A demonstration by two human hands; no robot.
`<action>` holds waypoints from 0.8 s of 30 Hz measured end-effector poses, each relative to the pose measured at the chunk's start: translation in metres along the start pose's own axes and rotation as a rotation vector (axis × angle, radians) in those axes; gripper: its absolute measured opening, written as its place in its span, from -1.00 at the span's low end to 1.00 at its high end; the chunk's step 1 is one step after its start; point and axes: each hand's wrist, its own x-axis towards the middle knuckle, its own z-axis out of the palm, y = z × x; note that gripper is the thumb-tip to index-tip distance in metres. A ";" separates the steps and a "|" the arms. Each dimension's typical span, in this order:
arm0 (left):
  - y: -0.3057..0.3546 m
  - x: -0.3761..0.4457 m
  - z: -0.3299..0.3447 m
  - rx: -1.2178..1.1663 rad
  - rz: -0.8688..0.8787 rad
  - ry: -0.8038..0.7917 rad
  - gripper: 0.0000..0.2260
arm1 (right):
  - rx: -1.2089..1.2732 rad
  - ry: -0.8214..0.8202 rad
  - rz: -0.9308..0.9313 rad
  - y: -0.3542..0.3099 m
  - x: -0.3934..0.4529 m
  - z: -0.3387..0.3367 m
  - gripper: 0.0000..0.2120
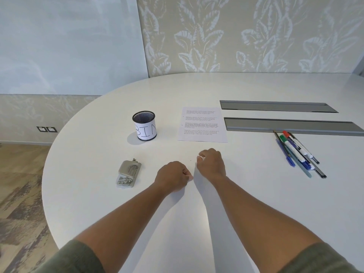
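Observation:
My left hand (171,177) and my right hand (211,164) are close together over the middle of the white round table (88,194), both with curled fingers. Each pinches the edge of a white sheet of paper (198,186) that runs down between my forearms and is hard to tell from the table top. A printed sheet (201,125) lies flat beyond the hands. Left of it stands a black mesh cup labelled "BIN" (144,126). A grey metal hole punch (129,174) lies to the left of my left hand.
Several pens and markers (297,152) lie in a bunch at the right. Two long grey cable flaps (275,106) (291,126) are set into the table behind them. The table's curved edge drops to a patterned floor (19,194) on the left.

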 end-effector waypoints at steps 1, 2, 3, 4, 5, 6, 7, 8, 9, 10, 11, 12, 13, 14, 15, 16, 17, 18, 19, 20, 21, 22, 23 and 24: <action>0.000 0.001 0.001 0.007 0.000 -0.023 -0.88 | 0.002 -0.027 0.003 -0.002 0.002 0.000 -0.74; 0.000 0.002 0.002 0.005 0.001 -0.044 -0.87 | 0.002 -0.055 0.004 -0.003 0.003 0.000 -0.75; -0.002 0.002 0.002 -0.008 0.004 -0.060 -0.87 | 0.000 -0.082 0.003 -0.005 0.004 0.001 -0.77; -0.003 0.003 0.002 -0.033 0.005 -0.073 -0.88 | -0.005 -0.102 0.000 -0.006 0.005 0.001 -0.78; -0.005 0.003 0.002 -0.064 0.004 -0.079 -0.89 | -0.013 -0.117 -0.003 -0.007 0.006 0.002 -0.79; -0.007 0.004 0.000 -0.096 0.001 -0.077 -0.89 | -0.022 -0.125 -0.003 -0.009 0.006 0.003 -0.80; -0.010 0.005 -0.001 -0.126 -0.004 -0.073 -0.88 | -0.033 -0.130 0.002 -0.011 0.006 0.003 -0.80; -0.012 0.006 -0.001 -0.155 -0.008 -0.066 -0.86 | -0.047 -0.134 0.009 -0.013 0.006 0.003 -0.80; -0.014 0.007 -0.002 -0.182 -0.012 -0.062 -0.86 | -0.060 -0.139 0.017 -0.015 0.007 0.003 -0.79; -0.015 0.007 -0.002 -0.207 -0.017 -0.059 -0.86 | -0.071 -0.146 0.024 -0.016 0.007 0.003 -0.79; -0.016 0.007 -0.001 -0.230 -0.025 -0.058 -0.87 | -0.079 -0.152 0.027 -0.018 0.008 0.003 -0.80; -0.017 0.008 -0.001 -0.246 -0.032 -0.058 -0.87 | -0.088 -0.156 0.030 -0.021 0.009 0.004 -0.81; -0.018 0.008 -0.001 -0.254 -0.034 -0.060 -0.86 | -0.097 -0.157 0.033 -0.023 0.010 0.004 -0.82; -0.018 0.008 -0.001 -0.259 -0.030 -0.061 -0.84 | -0.110 -0.157 0.036 -0.025 0.011 0.004 -0.82; -0.018 0.008 -0.001 -0.261 -0.023 -0.064 -0.83 | -0.126 -0.159 0.040 -0.027 0.011 0.004 -0.83; -0.018 0.007 -0.002 -0.261 -0.017 -0.068 -0.85 | -0.145 -0.165 0.044 -0.029 0.012 0.004 -0.84; -0.017 0.007 -0.003 -0.262 -0.018 -0.071 -0.87 | -0.160 -0.174 0.053 -0.031 0.013 0.004 -0.87; -0.017 0.007 -0.003 -0.264 -0.022 -0.073 -0.88 | -0.169 -0.183 0.064 -0.032 0.014 0.003 -0.89; -0.018 0.008 -0.003 -0.267 -0.026 -0.072 -0.85 | -0.176 -0.192 0.074 -0.033 0.015 0.003 -0.90; -0.019 0.009 -0.002 -0.268 -0.030 -0.070 -0.81 | -0.183 -0.199 0.082 -0.033 0.015 0.003 -0.90; -0.020 0.010 -0.002 -0.269 -0.034 -0.070 -0.79 | -0.191 -0.203 0.087 -0.033 0.016 0.004 -0.90; -0.020 0.011 -0.002 -0.268 -0.034 -0.071 -0.79 | -0.196 -0.204 0.088 -0.033 0.016 0.004 -0.88; -0.021 0.011 -0.002 -0.268 -0.033 -0.073 -0.79 | -0.203 -0.206 0.083 -0.033 0.016 0.005 -0.87; -0.021 0.011 -0.002 -0.270 -0.032 -0.073 -0.79 | -0.216 -0.210 0.073 -0.032 0.016 0.006 -0.84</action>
